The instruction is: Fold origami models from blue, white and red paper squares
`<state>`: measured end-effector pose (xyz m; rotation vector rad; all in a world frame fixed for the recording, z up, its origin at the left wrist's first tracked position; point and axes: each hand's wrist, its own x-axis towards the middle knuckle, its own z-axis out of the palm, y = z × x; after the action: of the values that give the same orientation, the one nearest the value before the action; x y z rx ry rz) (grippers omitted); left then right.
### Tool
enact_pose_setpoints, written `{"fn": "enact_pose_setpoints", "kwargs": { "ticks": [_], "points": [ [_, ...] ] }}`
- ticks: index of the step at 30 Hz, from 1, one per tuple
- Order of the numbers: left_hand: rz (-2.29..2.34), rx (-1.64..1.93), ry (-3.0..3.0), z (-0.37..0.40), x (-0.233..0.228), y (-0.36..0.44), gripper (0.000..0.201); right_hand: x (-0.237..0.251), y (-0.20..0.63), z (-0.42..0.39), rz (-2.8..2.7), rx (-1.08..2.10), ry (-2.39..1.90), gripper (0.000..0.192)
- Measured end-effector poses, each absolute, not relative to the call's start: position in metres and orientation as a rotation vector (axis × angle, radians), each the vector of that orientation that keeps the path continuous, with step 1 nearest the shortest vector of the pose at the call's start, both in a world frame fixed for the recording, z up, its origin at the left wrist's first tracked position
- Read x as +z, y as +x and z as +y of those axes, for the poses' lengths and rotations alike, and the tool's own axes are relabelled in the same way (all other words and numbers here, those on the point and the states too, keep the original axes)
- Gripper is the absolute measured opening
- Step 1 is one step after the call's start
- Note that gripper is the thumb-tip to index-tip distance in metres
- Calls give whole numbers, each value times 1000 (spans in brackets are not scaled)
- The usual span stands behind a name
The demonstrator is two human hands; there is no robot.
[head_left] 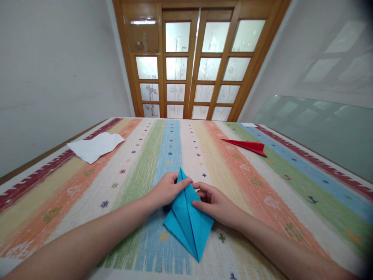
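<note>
Blue paper: a folded blue paper (188, 221), kite-shaped, lies flat on the striped tablecloth (262, 182) near the front edge, one tip pointing away from the viewer, the other towards.
Left hand: the left hand (166, 189) rests on the upper left edge of the blue paper, fingers curled, with the thumb or a fingertip pressing near the far tip.
Right hand: the right hand (214, 203) lies against the upper right edge, fingers bent inward and touching the paper; no firm grip is visible, more a press than a pinch.
Hidden: part of the paper's left edge sits under the left hand; the fold layers beneath both hands cannot be made out.
Red paper: a folded red paper (247, 145) lies well apart on the right, far side.
White sheet: a crumpled white sheet (95, 146) lies at the far left.
Cut off: both forearms leave the bottom edge.
Background: a wooden door with frosted panes (198, 62); pane patterns are indistinct.
</note>
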<state>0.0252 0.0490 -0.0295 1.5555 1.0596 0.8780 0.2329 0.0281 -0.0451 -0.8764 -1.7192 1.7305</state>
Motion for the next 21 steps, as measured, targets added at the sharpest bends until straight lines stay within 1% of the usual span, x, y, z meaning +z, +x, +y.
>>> {"fn": "enact_pose_setpoints", "kwargs": {
  "ticks": [3,6,14,17,21],
  "points": [
    [1122,923,1524,51,-32,26,45,-45,233,26,-1750,1675,-892,38],
    [1159,1002,1476,52,-33,25,48,-43,233,27,-1750,1641,-898,40],
    [1169,1170,1289,48,-28,24,59,-39,232,27,-1723,1661,-934,40],
    [1189,1255,1302,45,-26,24,57,-35,231,26,-1714,1650,-913,36],
    [1251,1297,1418,46,-26,23,44,-34,231,28,-1724,1615,-954,26]
  ]
}}
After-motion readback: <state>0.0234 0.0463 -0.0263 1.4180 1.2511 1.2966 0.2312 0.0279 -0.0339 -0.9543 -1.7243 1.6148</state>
